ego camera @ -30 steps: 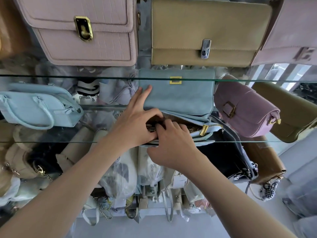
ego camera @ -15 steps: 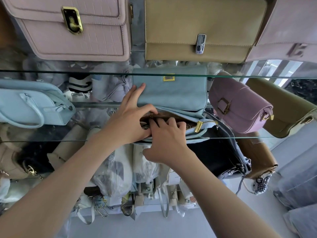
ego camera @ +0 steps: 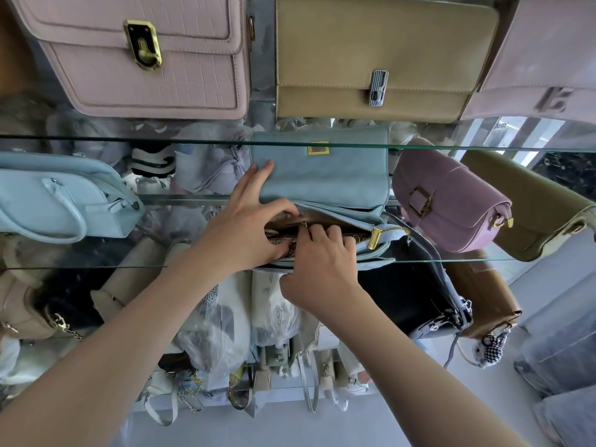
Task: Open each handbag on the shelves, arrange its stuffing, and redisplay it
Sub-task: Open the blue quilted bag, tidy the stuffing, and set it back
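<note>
**Ana:** The left grip (ego camera: 245, 227) holds the blue handbag (ego camera: 322, 179). Two fingers lie flat on its flap, and the thumb hooks the edge of the open mouth.

**Ben:** And the right grip (ego camera: 319, 266)?

**Ana:** Its fingers are bent down into the mouth. I cannot tell if they pinch anything in there.

**Ben:** Where is the bag?

**Ana:** On the glass shelf (ego camera: 483, 260), at its near edge. The pale blue bag (ego camera: 48, 198) is to its left and the purple bag (ego camera: 451, 201) is to its right.

**Ben:** How far along is the job?

**Ana:** I think this bag is about half done. The zip is open, with the gold zip pull (ego camera: 375, 238) at the right end. So this looks like the stuffing step. After that comes zipping up, closing the flap and setting the bag back nicely.

**Ben:** And the others?

**Ana:** The pink bag (ego camera: 145, 59) and the tan bag (ego camera: 371, 59) on the far shelf are shut. I cannot tell if they are done or waiting.
</note>
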